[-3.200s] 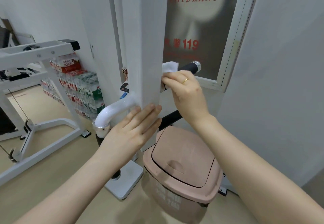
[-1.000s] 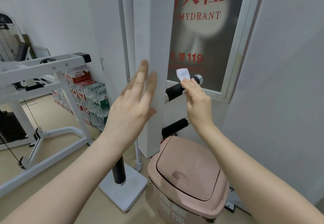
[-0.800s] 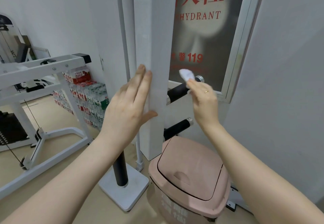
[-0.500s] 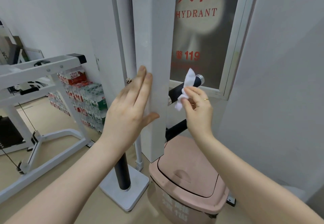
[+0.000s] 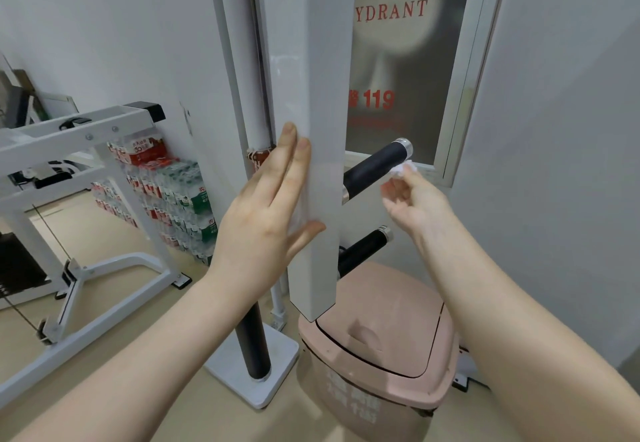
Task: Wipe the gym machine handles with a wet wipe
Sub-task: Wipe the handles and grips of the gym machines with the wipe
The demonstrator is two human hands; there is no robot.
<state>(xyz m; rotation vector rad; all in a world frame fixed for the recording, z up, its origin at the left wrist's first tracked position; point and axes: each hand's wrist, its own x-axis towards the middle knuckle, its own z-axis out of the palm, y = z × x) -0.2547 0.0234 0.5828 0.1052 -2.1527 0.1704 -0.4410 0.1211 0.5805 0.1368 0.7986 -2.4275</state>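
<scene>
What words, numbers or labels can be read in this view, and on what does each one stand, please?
"YDRANT": red letters on the hydrant cabinet window, first letter hidden by the white post.
"119": red, lower on the same window.
Large red Chinese characters at the top: cut off.
Water bottle packs: print too small.
Pink bin front: embossed text, illegible.

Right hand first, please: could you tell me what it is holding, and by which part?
The right hand pinches a scrunched white wet wipe in its fingertips, bunched rather than by an edge. The left hand holds nothing; it rests flat on the white post.
</scene>
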